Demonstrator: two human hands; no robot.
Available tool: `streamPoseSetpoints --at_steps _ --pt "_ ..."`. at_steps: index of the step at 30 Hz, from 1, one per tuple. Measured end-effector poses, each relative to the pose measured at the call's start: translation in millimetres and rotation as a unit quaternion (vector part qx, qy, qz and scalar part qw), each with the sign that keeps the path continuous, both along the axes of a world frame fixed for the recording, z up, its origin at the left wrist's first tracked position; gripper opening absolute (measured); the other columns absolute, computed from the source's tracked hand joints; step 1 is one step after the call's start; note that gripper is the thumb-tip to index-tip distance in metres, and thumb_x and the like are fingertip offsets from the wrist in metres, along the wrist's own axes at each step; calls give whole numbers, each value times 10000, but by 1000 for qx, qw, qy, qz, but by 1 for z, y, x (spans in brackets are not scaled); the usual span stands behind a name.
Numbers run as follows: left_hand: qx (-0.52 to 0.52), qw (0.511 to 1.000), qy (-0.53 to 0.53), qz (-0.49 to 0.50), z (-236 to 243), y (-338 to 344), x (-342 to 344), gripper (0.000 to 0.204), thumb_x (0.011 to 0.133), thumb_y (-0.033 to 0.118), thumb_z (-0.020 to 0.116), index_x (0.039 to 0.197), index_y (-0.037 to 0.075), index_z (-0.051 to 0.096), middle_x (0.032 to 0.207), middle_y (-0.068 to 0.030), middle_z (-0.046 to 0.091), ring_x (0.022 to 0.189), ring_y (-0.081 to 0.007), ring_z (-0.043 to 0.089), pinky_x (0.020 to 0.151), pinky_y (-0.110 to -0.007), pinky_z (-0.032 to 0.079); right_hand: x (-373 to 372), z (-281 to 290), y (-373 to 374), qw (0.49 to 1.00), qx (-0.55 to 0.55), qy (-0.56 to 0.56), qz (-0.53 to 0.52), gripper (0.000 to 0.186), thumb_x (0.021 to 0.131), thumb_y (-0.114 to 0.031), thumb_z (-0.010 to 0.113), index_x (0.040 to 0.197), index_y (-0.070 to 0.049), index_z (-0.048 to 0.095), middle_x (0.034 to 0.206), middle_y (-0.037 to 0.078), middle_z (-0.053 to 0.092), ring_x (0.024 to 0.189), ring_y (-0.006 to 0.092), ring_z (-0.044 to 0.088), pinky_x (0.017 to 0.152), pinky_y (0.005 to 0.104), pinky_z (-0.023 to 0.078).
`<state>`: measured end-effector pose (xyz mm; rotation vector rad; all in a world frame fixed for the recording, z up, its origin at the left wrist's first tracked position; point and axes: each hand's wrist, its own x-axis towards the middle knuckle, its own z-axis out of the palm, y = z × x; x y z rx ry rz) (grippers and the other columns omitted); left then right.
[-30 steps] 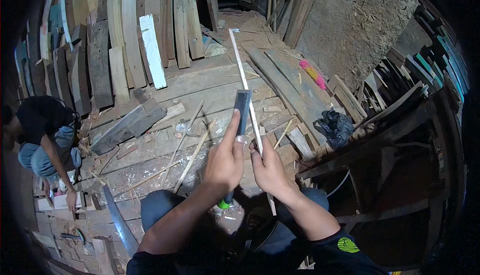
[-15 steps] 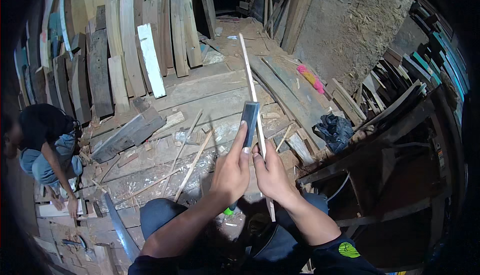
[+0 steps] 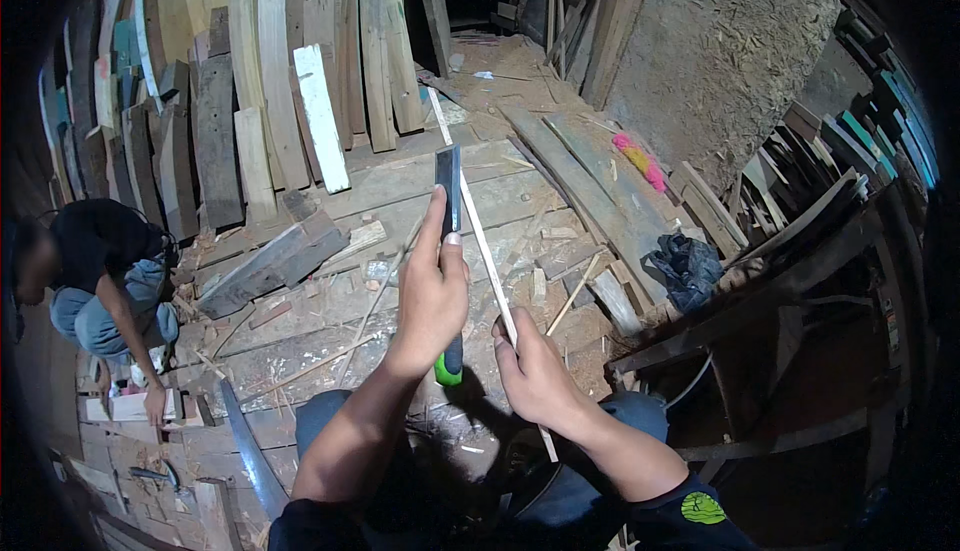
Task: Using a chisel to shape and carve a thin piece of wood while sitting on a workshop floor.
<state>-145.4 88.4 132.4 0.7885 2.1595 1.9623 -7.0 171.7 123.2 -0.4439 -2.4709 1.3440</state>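
Observation:
My left hand (image 3: 432, 296) grips a knife with a flat dark blade (image 3: 447, 183) and a green handle end (image 3: 449, 372), forefinger stretched up along the blade. My right hand (image 3: 533, 371) pinches a long thin pale strip of wood (image 3: 470, 213) that runs from near my lap up and away to the left. The blade lies against the strip just above my right hand. Both forearms come in from the lower edge over my blue-trousered knees.
Wooden boards (image 3: 300, 101) lean in rows at the back left. Planks, offcuts and shavings cover the plank floor (image 3: 390, 201). Another person (image 3: 95, 281) crouches at the left. A dark bag (image 3: 690, 266) lies at the right, beside a wooden frame (image 3: 790, 331).
The knife has moved up along the strip, away from me, with my left hand following. My right hand has stayed low on the strip. The view has tilted slightly.

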Motion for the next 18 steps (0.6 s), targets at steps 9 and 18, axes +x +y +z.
streamPoseSetpoints --at_steps 9,18 --pt "-20 1000 16 -15 2 -6 0 529 965 71 428 1478 90 301 758 -204 572 568 -205 486 608 -341 454 -4 3 6 1000 10 -2 22 170 886 -23 460 1031 48 407 783 326 567 794 533 560 701 551 425" --pt "44 999 -12 21 -2 -6 -20 502 1005 87 376 1496 161 299 625 35 436 501 -49 407 437 -207 370 6 1 -12 994 -15 -81 71 221 909 -59 459 1098 52 431 872 345 589 864 520 582 761 521 450"
